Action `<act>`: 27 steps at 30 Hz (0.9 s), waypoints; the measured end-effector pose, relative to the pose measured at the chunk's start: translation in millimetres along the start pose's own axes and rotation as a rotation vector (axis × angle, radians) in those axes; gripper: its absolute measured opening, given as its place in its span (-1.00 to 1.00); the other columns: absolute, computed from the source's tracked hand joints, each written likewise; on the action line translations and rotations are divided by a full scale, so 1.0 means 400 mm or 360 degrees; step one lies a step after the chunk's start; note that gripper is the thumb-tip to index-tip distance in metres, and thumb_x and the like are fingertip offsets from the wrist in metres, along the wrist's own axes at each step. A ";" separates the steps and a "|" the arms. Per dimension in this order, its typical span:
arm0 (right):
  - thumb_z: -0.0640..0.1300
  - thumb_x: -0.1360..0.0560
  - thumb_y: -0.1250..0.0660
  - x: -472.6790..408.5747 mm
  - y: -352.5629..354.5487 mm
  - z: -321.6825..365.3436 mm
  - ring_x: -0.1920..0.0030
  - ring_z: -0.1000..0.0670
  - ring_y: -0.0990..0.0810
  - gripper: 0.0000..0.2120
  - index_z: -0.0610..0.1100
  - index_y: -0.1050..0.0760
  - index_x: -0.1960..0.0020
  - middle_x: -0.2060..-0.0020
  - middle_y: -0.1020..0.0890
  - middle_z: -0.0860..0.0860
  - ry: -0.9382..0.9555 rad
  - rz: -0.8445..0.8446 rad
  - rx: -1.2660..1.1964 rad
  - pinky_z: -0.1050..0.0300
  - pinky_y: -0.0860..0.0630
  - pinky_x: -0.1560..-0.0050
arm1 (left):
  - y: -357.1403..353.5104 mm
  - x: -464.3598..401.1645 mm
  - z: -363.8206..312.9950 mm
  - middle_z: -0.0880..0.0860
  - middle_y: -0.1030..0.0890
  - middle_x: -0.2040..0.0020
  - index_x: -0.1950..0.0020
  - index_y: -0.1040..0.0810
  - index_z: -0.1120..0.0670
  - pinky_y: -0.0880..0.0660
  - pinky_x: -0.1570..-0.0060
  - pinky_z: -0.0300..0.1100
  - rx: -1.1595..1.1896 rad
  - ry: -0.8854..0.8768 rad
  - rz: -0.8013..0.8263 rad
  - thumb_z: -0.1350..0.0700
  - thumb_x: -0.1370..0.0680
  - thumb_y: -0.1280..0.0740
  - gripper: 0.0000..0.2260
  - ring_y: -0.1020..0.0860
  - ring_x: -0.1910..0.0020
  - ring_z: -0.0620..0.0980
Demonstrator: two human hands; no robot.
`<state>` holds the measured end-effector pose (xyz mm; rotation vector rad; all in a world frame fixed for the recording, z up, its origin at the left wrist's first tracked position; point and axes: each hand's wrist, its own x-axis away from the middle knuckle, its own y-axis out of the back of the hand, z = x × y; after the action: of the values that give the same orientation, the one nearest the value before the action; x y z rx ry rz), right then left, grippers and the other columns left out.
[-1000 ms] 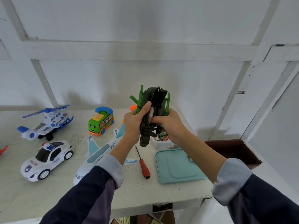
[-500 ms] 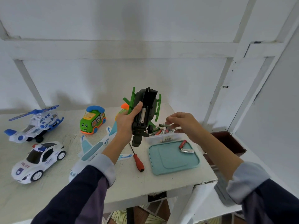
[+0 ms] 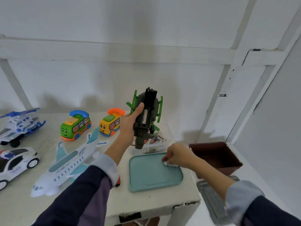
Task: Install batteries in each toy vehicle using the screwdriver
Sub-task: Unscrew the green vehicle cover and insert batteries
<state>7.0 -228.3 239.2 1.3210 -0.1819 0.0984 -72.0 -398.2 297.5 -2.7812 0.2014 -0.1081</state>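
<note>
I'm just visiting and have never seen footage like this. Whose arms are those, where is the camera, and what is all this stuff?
No machine here: a person wears a camera on the head, so you look down their own arms. The left hand holds up a dark green toy vehicle, underside showing, with one battery visible in its open compartment. The right hand reaches down to the loose batteries lying on a teal tray. Behind the tray stands a clear box of batteries. On the white table wait a toy plane, two phone buses, a police car and a helicopter.
</note>
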 end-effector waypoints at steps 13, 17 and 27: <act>-0.07 -0.44 -0.34 -0.006 -0.002 -0.014 -0.01 -0.09 -0.54 -0.83 -0.14 -0.56 0.03 0.01 -0.62 -0.06 0.0458 0.0170 0.0284 0.13 -0.43 0.12 | -0.065 -0.028 0.026 0.33 -0.61 0.05 0.08 -0.60 0.30 -0.52 -0.08 0.29 0.0047 -0.0054 -0.0219 -0.11 -0.22 -0.52 -0.48 -0.58 0.14 0.26; -0.19 -0.42 -0.38 -0.012 0.059 -0.007 0.22 0.07 -0.49 -0.86 -0.18 -0.56 0.03 0.21 -0.57 0.02 0.0545 0.0210 -0.0139 0.30 -0.43 0.23 | -0.070 -0.041 0.028 0.32 -0.63 0.04 -0.02 -0.59 0.36 -0.56 -0.06 0.21 0.0002 -0.0057 -0.0217 -0.07 -0.32 -0.51 -0.47 -0.60 0.15 0.23; -0.31 -0.40 -0.43 -0.035 0.311 0.032 0.36 0.06 -0.51 -0.86 -0.22 -0.46 0.15 0.31 -0.58 -0.09 0.0628 -0.0721 -0.1478 0.23 -0.50 0.30 | -0.087 -0.066 0.027 0.15 -0.65 0.29 0.24 -0.62 0.20 -0.62 0.13 0.00 -0.0130 -0.0078 -0.0185 -0.16 -0.23 -0.52 -0.57 -0.62 0.28 0.16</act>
<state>-29.5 -209.6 358.3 0.3736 0.3784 -0.1063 -92.8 -358.1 298.1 -2.8727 0.0320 -0.0619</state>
